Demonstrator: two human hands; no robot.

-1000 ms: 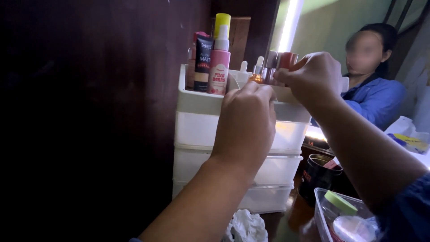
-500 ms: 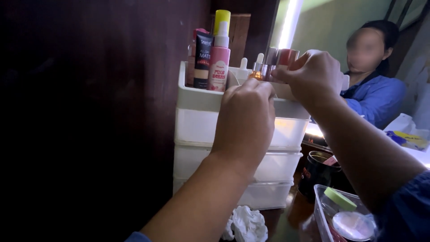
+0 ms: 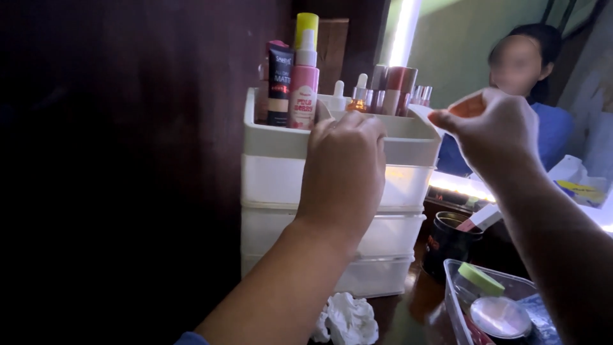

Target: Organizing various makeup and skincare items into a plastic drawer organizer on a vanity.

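The left hand (image 3: 345, 169) rests with fingers curled over the front rim of the white drawer organiser (image 3: 332, 191), while the right hand (image 3: 495, 131) is raised to the right of it, thumb and fingertips pinching a small orange-red item (image 3: 466, 107) whose kind cannot be told. The upright bottles and tubes (image 3: 300, 83) are crowded in the top tray, so a knock from either hand could tip them, and a loose pinch could drop the item. The organiser stands on a dark wooden surface (image 3: 408, 319) beside a crumpled tissue (image 3: 348, 319), a dark cup (image 3: 447, 243) and a clear box (image 3: 491, 306), before a lit mirror (image 3: 460, 51) in a dim room.
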